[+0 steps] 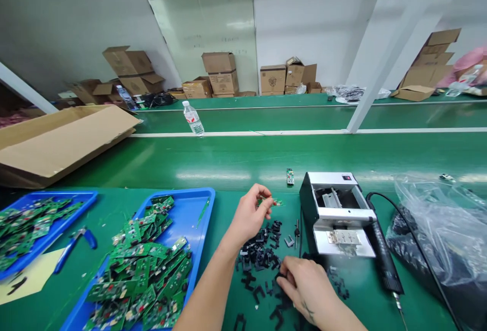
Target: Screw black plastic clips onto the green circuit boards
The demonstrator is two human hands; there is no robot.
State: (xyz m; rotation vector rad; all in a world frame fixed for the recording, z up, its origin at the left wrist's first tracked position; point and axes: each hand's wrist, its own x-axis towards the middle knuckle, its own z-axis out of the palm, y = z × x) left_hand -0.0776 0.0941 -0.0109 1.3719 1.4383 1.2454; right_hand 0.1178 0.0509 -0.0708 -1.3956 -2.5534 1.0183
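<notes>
Right hand (306, 281) sits low in my feed, fingers curled down among black clips (262, 257) — I can't tell whether it grips one. Farther out and slightly left, my left hand (251, 210) pinches a small green circuit board (279, 202), the clip pile lying between both hands. That board's long axis seems to run crosswise, free end pointing right — roughly toward the silver-and-black machine (344, 214).

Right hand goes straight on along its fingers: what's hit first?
Probably the loose black plastic clips, just left of the right hand; its height is unclear, so it might pass over them.
</notes>
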